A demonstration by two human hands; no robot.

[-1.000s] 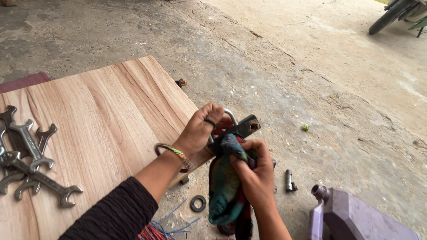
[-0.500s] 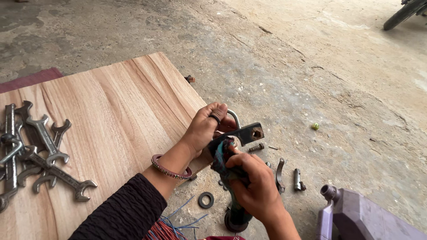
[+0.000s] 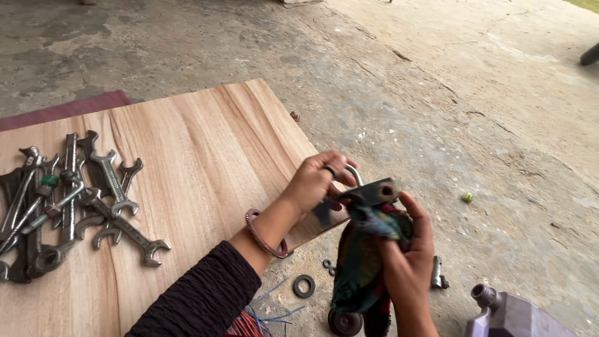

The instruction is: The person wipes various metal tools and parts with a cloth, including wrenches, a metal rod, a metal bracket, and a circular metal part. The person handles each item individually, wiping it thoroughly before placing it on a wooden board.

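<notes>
My left hand (image 3: 318,182) grips the upper end of a dark metal part (image 3: 373,191) with a curved steel loop at its top. It wears a ring and a reddish bangle on the wrist. My right hand (image 3: 409,256) holds a dark green and red rag (image 3: 362,262) wrapped against the lower side of the same metal part. Both hands hover just off the right edge of a light wooden board (image 3: 187,168). A round dark piece (image 3: 345,322) shows below the rag; how it joins the part is hidden.
Several spanners (image 3: 75,200) lie piled at the board's left. On the concrete floor lie a black rubber ring (image 3: 304,286), small washers (image 3: 329,266), a short bolt (image 3: 437,273) and a grey plastic jug (image 3: 511,315). A small green bit (image 3: 467,197) lies to the right.
The camera has tilted left and down slightly. My right hand has brought the rag back up over the metal part, while my left hand stayed gripping its top.
</notes>
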